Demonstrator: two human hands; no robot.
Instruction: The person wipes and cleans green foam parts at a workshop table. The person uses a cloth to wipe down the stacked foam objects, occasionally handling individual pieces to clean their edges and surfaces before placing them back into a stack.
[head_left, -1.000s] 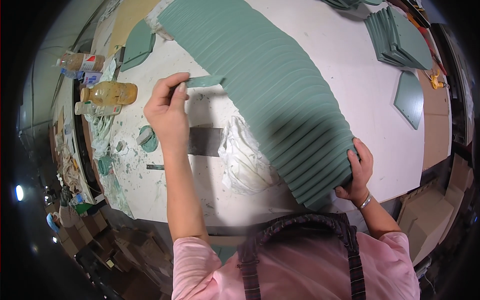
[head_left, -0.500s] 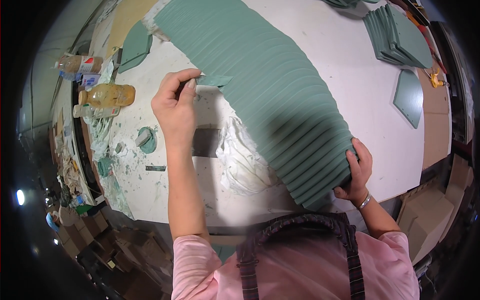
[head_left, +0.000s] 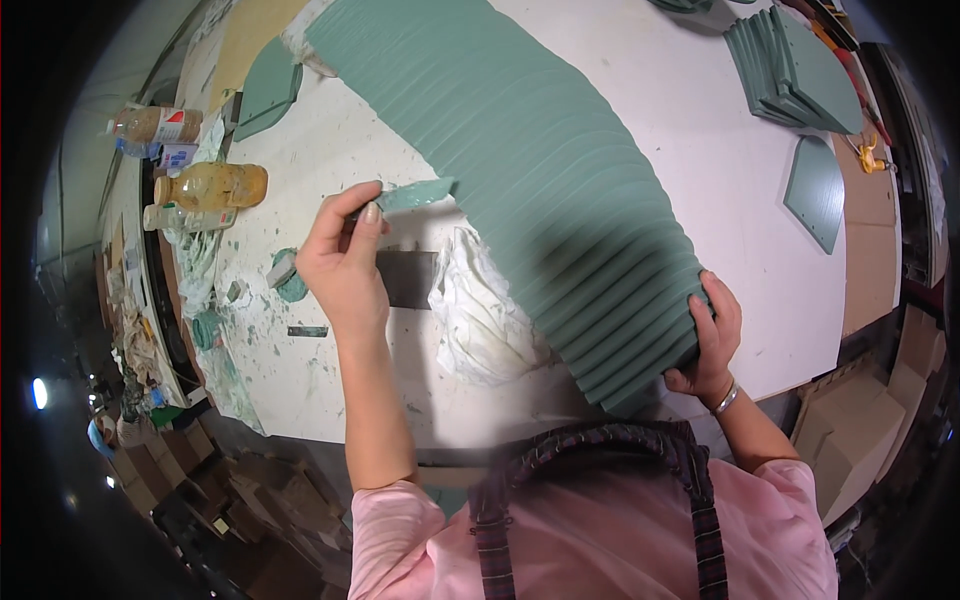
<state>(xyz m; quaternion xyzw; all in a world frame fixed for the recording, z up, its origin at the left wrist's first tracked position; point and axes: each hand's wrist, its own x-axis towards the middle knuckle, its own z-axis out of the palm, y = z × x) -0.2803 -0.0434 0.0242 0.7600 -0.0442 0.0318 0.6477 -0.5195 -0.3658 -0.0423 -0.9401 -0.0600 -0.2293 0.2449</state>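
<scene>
A long row of overlapping green boards slants across the table from far left to near right. My left hand is closed around a putty knife, its flat blade smeared with green. The blade's tip is at the row's left edge; whether it touches, I cannot tell. My right hand grips the near right end of the green boards, fingers on top and thumb at the near edge. Close to the row's left side lies a crumpled white cloth, beside a dark grey rectangular block.
Bottles, one with yellowish liquid, stand at the left edge. A green-smeared lid-like dish and a small dark strip lie left of my forearm. More green boards are stacked far right, with a single board nearer.
My left hand and the putty knife have moved slightly nearer to me along the row's left edge. My right hand keeps its grip on the boards.
</scene>
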